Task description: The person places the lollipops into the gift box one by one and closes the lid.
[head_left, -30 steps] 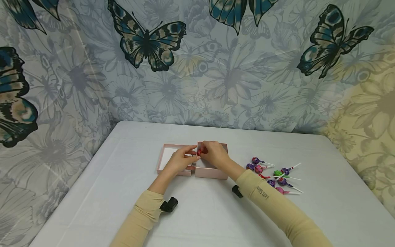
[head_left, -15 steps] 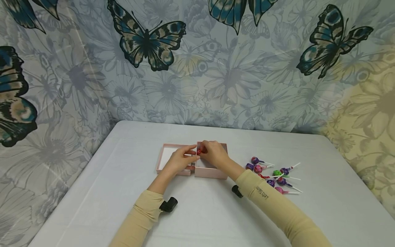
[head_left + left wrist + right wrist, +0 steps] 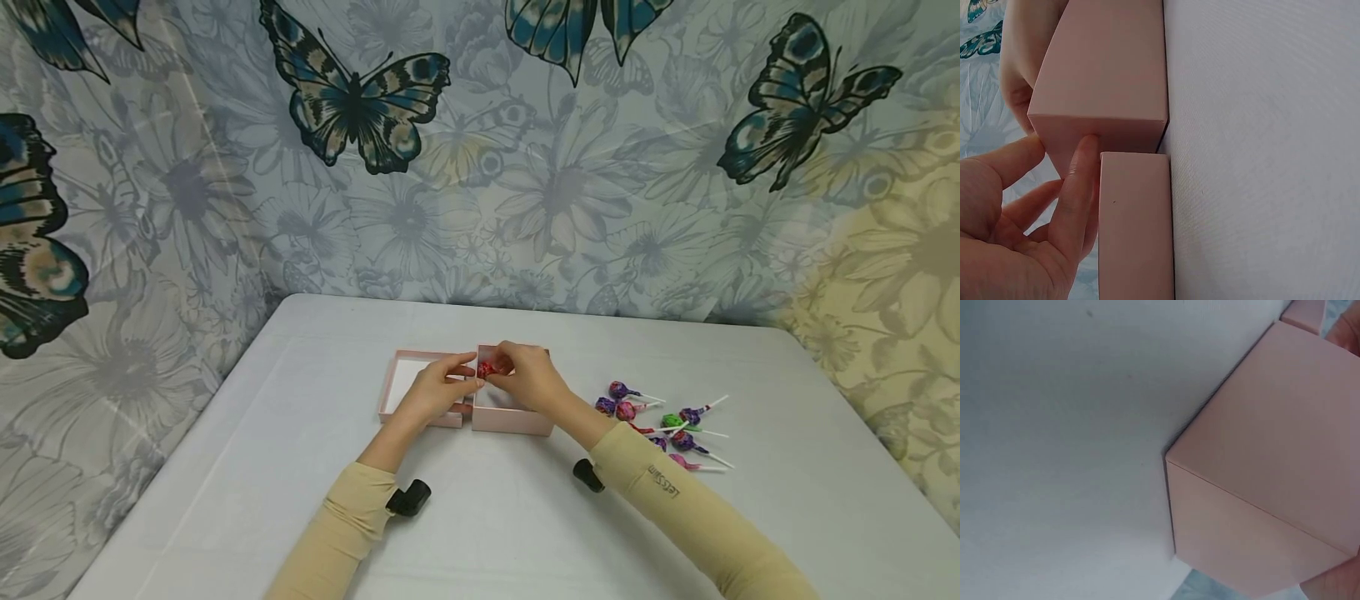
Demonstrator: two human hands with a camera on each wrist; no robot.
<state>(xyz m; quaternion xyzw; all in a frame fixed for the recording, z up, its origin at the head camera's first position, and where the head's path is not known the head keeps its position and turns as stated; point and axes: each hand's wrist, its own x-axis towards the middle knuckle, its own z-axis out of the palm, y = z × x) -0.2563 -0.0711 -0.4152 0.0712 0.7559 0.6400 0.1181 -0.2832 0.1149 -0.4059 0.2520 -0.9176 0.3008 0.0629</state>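
Note:
A pink box (image 3: 512, 421) stands without its lid in the middle of the table. My left hand (image 3: 433, 388) rests on its left side; in the left wrist view the thumb is at the rim and an extended finger (image 3: 1079, 187) touches the outer wall. Inside the box, at the left end, is a red-wrapped lollipop (image 3: 485, 368). My right hand (image 3: 534, 377) reaches over the box's right part, its thumb and forefinger at that lollipop in a pinch. The lollipop's stick is hidden. Left of the box lies the pink lid (image 3: 386, 388), white inside, partly covered by my left hand.
To the right of the box lies a loose group of several lollipops, among them a green one (image 3: 672, 422), a pink one (image 3: 626, 410) and a purple one (image 3: 605, 406). White cloth (image 3: 495, 517) covers the table. A butterfly-printed curtain (image 3: 480, 208) hangs behind it.
My right hand and forearm have shifted slightly to the right, and more of the red lollipop shows at the fingertips. The left hand stays on the box.

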